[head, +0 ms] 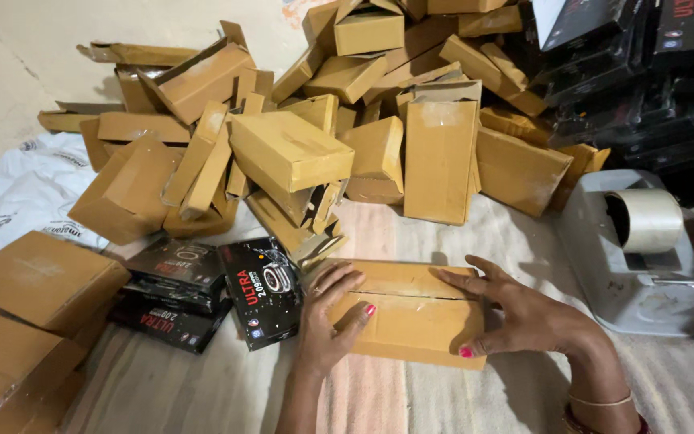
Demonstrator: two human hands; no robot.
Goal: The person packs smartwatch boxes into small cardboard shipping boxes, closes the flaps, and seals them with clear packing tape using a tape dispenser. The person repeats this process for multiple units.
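A closed brown cardboard box (411,309) lies flat on the striped cloth in front of me. My left hand (327,321) presses on its left end, fingers spread over the top flaps. My right hand (516,309) rests on its right end, thumb along the near edge. Both hands hold the flaps down along the centre seam. A black printed product box (263,289) leans against the left side of the cardboard box, touching my left hand.
A big heap of brown cardboard boxes (291,153) fills the area beyond. Black product boxes (174,293) are stacked at left, and more stand at the back right (644,72). A grey tape dispenser (644,249) with a tape roll stands right. Larger cartons (34,281) sit near left.
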